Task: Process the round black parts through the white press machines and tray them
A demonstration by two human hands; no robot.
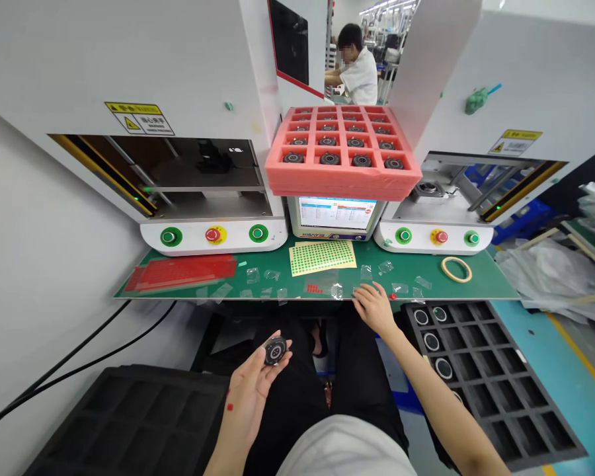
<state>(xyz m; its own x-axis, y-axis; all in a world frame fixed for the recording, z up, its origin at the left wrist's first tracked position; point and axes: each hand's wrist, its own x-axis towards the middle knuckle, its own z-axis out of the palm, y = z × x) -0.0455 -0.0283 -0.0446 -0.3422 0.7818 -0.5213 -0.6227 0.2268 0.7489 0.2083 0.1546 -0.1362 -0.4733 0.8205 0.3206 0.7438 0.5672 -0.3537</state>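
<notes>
- Black round unit [276,351]: located in the left hand [252,383], over the lap and below the near edge of the green counter [272,291]. Its circular face is turned upward, probably to keep that face in sight.
- Left hand: palm up, fingers partly curled, gripping the unit by its rim. This hold leaves most of the face uncovered. A red sticker [230,407] is on the wrist, perhaps parked there within reach.
- Right hand: [374,307] at the counter's near edge, palm down, fingers bent and slightly spread. Whether the fingertips pinch a piece of film cannot be told.
- Clear film pieces [252,276]: spaced apart along the near part of the counter, some overhanging the edge. The overhang likely makes them easier to lift.
- Red label pieces [315,289]: grouped on a clear sheet near the right hand, presumably for a short reach.
- Green-dot sheet [323,258]: flat, in front of the screen [337,215]. Red strips [181,273] are stacked at left; a tape roll [456,269] lies at right.
- Pink foam tray [342,182]: above the screen, between two white machines. Its compartments separate similar round units, likely against rubbing.
- Black compartment tray [498,390]: at near right, with ringed round parts [431,342] in its left-hand compartments.
</notes>
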